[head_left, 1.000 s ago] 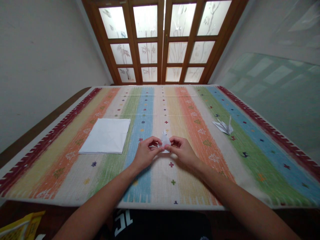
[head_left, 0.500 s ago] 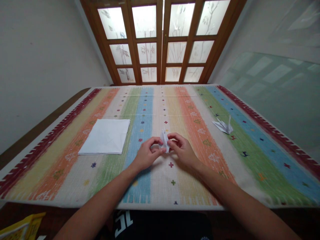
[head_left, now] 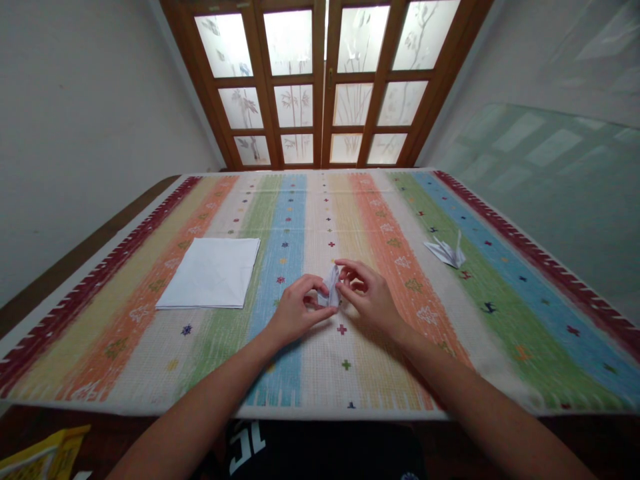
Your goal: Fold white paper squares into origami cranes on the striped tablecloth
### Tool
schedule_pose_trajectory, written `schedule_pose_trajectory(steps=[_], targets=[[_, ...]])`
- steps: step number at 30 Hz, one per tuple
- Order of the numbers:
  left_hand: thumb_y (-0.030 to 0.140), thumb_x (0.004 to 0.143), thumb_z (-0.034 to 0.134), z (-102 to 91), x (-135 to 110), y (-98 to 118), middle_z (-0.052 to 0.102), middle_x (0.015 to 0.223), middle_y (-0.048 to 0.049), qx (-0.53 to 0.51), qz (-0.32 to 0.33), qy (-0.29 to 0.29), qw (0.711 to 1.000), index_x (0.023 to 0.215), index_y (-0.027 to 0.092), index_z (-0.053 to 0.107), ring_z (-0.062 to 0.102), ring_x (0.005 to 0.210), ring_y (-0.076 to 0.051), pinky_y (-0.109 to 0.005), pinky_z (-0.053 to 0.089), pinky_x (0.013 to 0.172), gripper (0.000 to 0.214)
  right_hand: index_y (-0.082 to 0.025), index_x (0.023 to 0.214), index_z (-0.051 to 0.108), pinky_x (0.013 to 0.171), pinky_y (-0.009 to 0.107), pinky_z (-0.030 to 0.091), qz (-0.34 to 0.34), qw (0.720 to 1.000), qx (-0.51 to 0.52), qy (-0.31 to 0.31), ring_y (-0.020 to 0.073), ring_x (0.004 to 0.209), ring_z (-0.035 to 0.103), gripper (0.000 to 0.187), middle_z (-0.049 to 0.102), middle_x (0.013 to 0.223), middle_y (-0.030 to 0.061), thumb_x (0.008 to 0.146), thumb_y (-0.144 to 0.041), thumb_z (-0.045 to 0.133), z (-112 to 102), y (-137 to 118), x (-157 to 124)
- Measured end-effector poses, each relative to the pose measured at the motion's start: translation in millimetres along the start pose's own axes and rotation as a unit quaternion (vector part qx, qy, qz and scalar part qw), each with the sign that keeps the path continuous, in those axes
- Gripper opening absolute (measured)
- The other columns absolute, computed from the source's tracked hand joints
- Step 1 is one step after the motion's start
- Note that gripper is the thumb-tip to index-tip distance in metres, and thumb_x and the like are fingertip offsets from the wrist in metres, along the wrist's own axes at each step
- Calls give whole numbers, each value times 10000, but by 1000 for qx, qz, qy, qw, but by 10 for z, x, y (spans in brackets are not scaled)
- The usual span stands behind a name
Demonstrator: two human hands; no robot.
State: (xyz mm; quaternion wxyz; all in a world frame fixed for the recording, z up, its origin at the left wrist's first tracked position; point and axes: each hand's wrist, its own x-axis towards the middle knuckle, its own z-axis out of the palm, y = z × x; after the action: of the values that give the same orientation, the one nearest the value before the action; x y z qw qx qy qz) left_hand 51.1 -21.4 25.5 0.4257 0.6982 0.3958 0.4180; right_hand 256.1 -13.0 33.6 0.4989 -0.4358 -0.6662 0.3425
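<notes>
A small folded white paper piece [head_left: 332, 285] stands upright between my two hands, just above the striped tablecloth [head_left: 320, 347]. My left hand [head_left: 296, 312] pinches its lower left side with thumb and fingers. My right hand [head_left: 369, 297] pinches its upper right edge, fingers curled around it. Part of the paper is hidden behind my fingers.
A stack of white square paper sheets [head_left: 210, 271] lies to the left. A finished white paper crane [head_left: 447, 251] sits at the right on the green stripe. Wooden glass-paned doors [head_left: 325, 80] stand behind the table. A yellow packet [head_left: 40, 453] shows at the bottom left.
The paper piece has been turned from facing me flat to edge-on and narrower. My right hand has risen a little to its top; my left hand stays low.
</notes>
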Motion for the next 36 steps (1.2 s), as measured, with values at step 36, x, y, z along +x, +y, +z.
schedule_pose_trajectory(steps=[36], targets=[[299,906,746,17,-34,110,658,949,-40,71,57,21,996,841,209,598,605,863,-180,-270,465,716,185,-247,780,476,567,234,472,150,959,239,28,117,596,547,467,610,711,-48,699,-401,910,43,37,35]])
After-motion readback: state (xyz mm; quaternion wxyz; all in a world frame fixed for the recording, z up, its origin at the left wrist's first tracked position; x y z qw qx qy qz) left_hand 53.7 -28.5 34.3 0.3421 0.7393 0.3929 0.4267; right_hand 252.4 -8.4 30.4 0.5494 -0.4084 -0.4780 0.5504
